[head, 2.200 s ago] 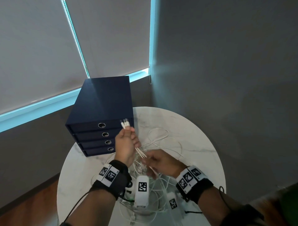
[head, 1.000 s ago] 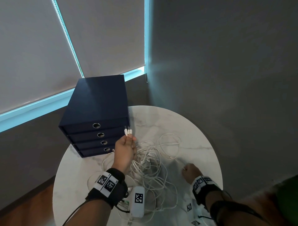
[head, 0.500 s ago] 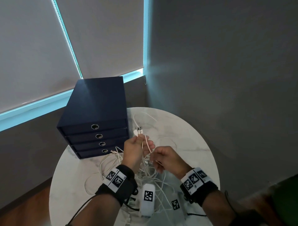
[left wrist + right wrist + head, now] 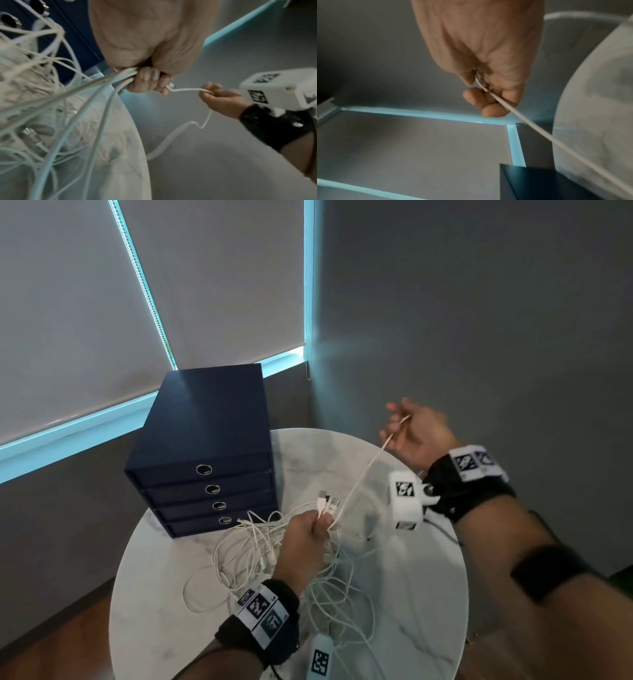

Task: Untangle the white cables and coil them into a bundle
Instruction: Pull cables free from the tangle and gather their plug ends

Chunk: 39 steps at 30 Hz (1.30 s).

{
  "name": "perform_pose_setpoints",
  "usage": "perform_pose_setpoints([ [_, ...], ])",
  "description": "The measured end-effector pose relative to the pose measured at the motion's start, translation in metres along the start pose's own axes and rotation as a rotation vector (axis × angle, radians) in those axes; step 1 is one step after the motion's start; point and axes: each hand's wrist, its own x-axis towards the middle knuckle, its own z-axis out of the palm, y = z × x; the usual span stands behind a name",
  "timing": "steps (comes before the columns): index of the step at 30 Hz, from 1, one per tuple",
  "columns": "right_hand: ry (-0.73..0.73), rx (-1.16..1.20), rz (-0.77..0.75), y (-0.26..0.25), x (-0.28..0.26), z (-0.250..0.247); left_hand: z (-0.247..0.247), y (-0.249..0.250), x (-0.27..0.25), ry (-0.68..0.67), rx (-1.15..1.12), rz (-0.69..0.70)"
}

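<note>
A tangle of white cables point(image 4: 253, 553) lies on the round marble table point(image 4: 411, 594). My left hand point(image 4: 308, 529) grips several cable ends over the table's middle, their plugs point(image 4: 327, 503) sticking up above the fist. The left wrist view shows its fingers point(image 4: 147, 81) curled round the bundle of cables point(image 4: 109, 81). My right hand point(image 4: 407, 429) is raised over the table's far right edge and pinches one white cable point(image 4: 363, 474), stretched taut from the left fist. The right wrist view shows that cable point(image 4: 522, 117) running out between the curled fingers point(image 4: 488, 102).
A dark blue four-drawer box point(image 4: 205, 453) with ring pulls stands at the table's back left, close to the cable tangle. Grey walls and a window blind point(image 4: 102, 302) close in behind. Wooden floor point(image 4: 51, 645) shows to the lower left.
My right hand has risen up and to the right, away from the left hand, drawing one cable out taut. The left hand stays over the tangle, still gripping the plug ends.
</note>
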Motion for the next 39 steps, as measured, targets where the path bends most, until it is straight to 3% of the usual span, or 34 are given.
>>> perform_pose_setpoints([
  [7,0.179,-0.009,-0.098,-0.083,0.023,-0.052,-0.026,-0.02,-0.004,0.094,0.005,-0.173],
  [13,0.52,-0.128,-0.203,-0.072,0.018,-0.111,-0.032,-0.024,0.002,0.137,-0.179,-0.214],
  [15,0.6,-0.338,-0.214,-0.051,0.015,-0.133,-0.033,-0.012,0.004,0.15,-0.342,-0.238],
  [17,0.591,-0.785,-0.075,-0.029,0.012,-0.162,-0.035,-0.001,0.008,0.142,-0.42,-0.221],
  [19,0.708,-1.154,0.01,-0.003,0.009,-0.187,-0.04,0.009,0.014,0.135,-0.435,-0.181],
  [21,0.607,-1.226,0.163,0.015,-0.006,-0.188,-0.043,0.022,0.018,0.102,-0.495,-0.149],
  [24,0.629,-1.164,0.075,0.028,-0.021,-0.165,-0.042,0.04,0.023,0.05,-0.616,-0.096],
  [25,0.615,-1.317,-0.018,0.037,-0.026,-0.154,-0.04,0.045,0.024,0.036,-0.658,-0.086],
  [26,0.664,-1.484,-0.008,0.038,-0.027,-0.143,-0.038,0.048,0.026,0.021,-0.701,-0.081],
  [27,0.656,-1.477,-0.072,0.043,-0.024,-0.129,-0.036,0.052,0.027,0.008,-0.75,-0.087],
  [29,0.449,-1.228,-0.34,0.06,-0.024,-0.093,-0.03,0.056,0.03,-0.005,-0.857,-0.12],
  [30,0.217,-1.056,-0.371,0.07,-0.031,-0.071,-0.026,0.058,0.031,-0.006,-0.91,-0.136],
  [32,-0.282,-0.736,-0.182,0.092,-0.055,-0.025,-0.021,0.062,0.032,0.011,-0.995,-0.148],
  [34,-0.589,-0.605,0.009,0.117,-0.07,-0.001,-0.023,0.065,0.034,0.059,-1.027,-0.15],
  [36,-0.666,-0.642,0.05,0.134,-0.069,0.0,-0.034,0.063,0.037,0.113,-1.025,-0.134],
  [39,-0.576,-0.864,-0.064,0.134,-0.053,-0.021,-0.064,0.05,0.041,0.197,-1.001,-0.121],
])
